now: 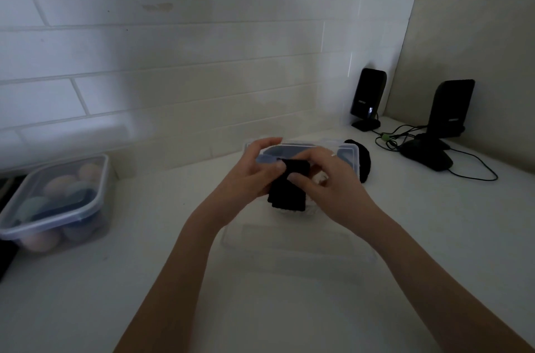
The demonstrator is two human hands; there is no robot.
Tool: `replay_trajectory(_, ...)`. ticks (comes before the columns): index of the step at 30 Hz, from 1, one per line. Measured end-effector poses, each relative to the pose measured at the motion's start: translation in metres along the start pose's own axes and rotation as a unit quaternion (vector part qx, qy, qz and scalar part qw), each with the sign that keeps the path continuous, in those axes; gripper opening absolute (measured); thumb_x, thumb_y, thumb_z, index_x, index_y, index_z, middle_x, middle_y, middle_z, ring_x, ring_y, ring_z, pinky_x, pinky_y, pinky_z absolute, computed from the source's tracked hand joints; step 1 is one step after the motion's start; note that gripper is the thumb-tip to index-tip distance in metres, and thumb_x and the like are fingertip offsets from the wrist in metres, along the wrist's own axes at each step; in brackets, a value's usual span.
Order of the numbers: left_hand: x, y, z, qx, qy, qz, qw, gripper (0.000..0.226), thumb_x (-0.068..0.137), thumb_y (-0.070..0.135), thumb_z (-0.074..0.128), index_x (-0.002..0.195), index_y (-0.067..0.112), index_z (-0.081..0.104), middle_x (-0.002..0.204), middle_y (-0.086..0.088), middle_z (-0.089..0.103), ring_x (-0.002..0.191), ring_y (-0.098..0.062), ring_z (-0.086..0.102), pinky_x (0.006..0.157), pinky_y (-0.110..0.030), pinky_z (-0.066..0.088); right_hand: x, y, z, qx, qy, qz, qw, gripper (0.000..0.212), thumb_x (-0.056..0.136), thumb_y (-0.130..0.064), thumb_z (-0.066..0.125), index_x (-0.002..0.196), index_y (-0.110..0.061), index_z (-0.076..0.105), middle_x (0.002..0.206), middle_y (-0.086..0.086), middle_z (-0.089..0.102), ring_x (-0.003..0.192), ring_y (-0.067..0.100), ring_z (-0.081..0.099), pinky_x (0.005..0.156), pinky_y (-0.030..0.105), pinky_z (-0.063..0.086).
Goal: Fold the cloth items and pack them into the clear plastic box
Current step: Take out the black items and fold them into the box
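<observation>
A folded black cloth (286, 193) hangs above a clear plastic box (351, 156) at the middle of the white counter. My left hand (254, 170) pinches the cloth's upper left edge. My right hand (324, 176) grips its right side with curled fingers. Light cloth shows inside the box under my right hand, mostly hidden. Another black cloth (363, 161) lies curved on the counter just right of the box. A clear lid (295, 240) lies flat in front of the box, under my forearms.
A second closed clear box (58, 202) with rounded pastel items stands at the left. Two black speakers (369, 98) (450, 109) with trailing cables (469, 167) stand at the back right. A tiled wall runs behind the counter.
</observation>
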State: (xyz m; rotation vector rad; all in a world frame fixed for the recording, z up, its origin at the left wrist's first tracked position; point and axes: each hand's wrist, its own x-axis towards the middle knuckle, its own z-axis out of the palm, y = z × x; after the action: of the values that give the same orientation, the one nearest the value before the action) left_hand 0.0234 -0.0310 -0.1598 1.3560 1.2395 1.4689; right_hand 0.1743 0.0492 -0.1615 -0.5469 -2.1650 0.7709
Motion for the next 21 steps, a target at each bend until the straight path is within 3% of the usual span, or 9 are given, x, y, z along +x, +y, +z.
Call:
replay_trajectory(2, 0.001, -0.002, 0.002, 0.042, -0.019, 0.001, 0.999, 0.050, 0.080, -0.001, 0.065, 0.119, 0.026, 0.049, 0.089, -0.001, 0.073, 0.084, -0.015, 0.071, 0.074, -0.026, 0.056, 0.000, 0.000, -0.001, 0.022, 0.031, 0.004, 0.999, 0.011, 0.086, -0.015, 0.064, 0.090, -0.023, 0.058, 0.084, -0.008, 0.055, 0.075, 0.006, 0.050, 0.066, 0.009, 0.038)
replay_trajectory(4, 0.002, -0.005, 0.004, 0.084, -0.013, 0.015, 0.996, 0.045, 0.077, -0.007, 0.067, 0.110, 0.021, 0.056, 0.083, 0.001, 0.075, 0.084, -0.016, 0.072, 0.075, -0.027, 0.057, 0.001, 0.000, -0.002, 0.055, 0.038, 0.022, 0.998, 0.018, 0.085, -0.015, 0.065, 0.085, -0.031, 0.055, 0.081, -0.012, 0.056, 0.075, 0.004, 0.052, 0.065, 0.012, 0.041)
replay_trajectory(7, 0.002, -0.006, 0.004, 0.090, -0.004, 0.016, 0.996, 0.041, 0.078, -0.012, 0.063, 0.104, 0.020, 0.058, 0.080, 0.004, 0.074, 0.081, -0.013, 0.071, 0.074, -0.026, 0.056, 0.000, -0.003, -0.002, 0.088, 0.003, 0.028, 0.996, 0.027, 0.083, -0.014, 0.067, 0.088, -0.037, 0.055, 0.084, -0.013, 0.060, 0.081, 0.012, 0.060, 0.067, 0.028, 0.056)
replay_trajectory(12, -0.007, -0.002, 0.004, 0.127, 0.003, 0.013, 0.992, 0.061, 0.080, -0.008, 0.064, 0.131, 0.018, 0.047, 0.106, -0.018, 0.070, 0.100, -0.025, 0.068, 0.091, -0.038, 0.054, -0.004, -0.005, -0.007, 0.120, -0.049, 0.020, 0.991, 0.032, 0.079, -0.002, 0.068, 0.098, -0.025, 0.058, 0.097, -0.006, 0.063, 0.094, 0.021, 0.062, 0.078, 0.035, 0.058)
replay_trajectory(14, -0.017, 0.001, -0.005, 0.133, 0.014, 0.015, 0.991, 0.069, 0.078, -0.009, 0.065, 0.135, 0.024, 0.042, 0.108, -0.014, 0.070, 0.105, -0.021, 0.067, 0.094, -0.034, 0.052, -0.007, -0.009, -0.005, 0.131, -0.060, 0.018, 0.989, 0.030, 0.076, 0.000, 0.069, 0.092, -0.022, 0.056, 0.092, -0.006, 0.062, 0.090, 0.020, 0.061, 0.075, 0.031, 0.057)
replay_trajectory(16, -0.032, 0.001, -0.016, 0.122, 0.039, 0.028, 0.991, 0.065, 0.075, -0.011, 0.067, 0.125, 0.028, 0.050, 0.112, -0.001, 0.070, 0.111, -0.013, 0.063, 0.098, -0.029, 0.049, -0.010, -0.015, 0.001, 0.102, -0.079, -0.002, 0.992, 0.027, 0.074, -0.002, 0.072, 0.086, -0.018, 0.054, 0.086, -0.005, 0.062, 0.081, 0.018, 0.060, 0.068, 0.027, 0.055)
replay_trajectory(19, -0.053, -0.008, -0.024, 0.153, 0.099, 0.047, 0.982, 0.050, 0.069, -0.008, 0.073, 0.103, 0.028, 0.063, 0.104, 0.014, 0.071, 0.108, -0.006, 0.063, 0.101, -0.024, 0.045, -0.010, -0.025, 0.014, -0.007, -0.141, -0.059, 0.988, 0.025, 0.073, -0.011, 0.075, 0.080, -0.017, 0.052, 0.076, 0.002, 0.063, 0.067, 0.019, 0.058, 0.059, 0.035, 0.051)
replay_trajectory(21, -0.062, -0.014, -0.021, 0.169, 0.125, 0.058, 0.976, 0.040, 0.067, -0.002, 0.063, 0.095, 0.026, 0.067, 0.099, 0.015, 0.072, 0.103, -0.005, 0.064, 0.096, -0.017, 0.045, -0.007, -0.031, 0.019, -0.096, -0.211, -0.106, 0.967, 0.024, 0.074, -0.009, 0.071, 0.081, -0.018, 0.050, 0.074, -0.009, 0.056, 0.064, 0.007, 0.050, 0.059, 0.019, 0.043)
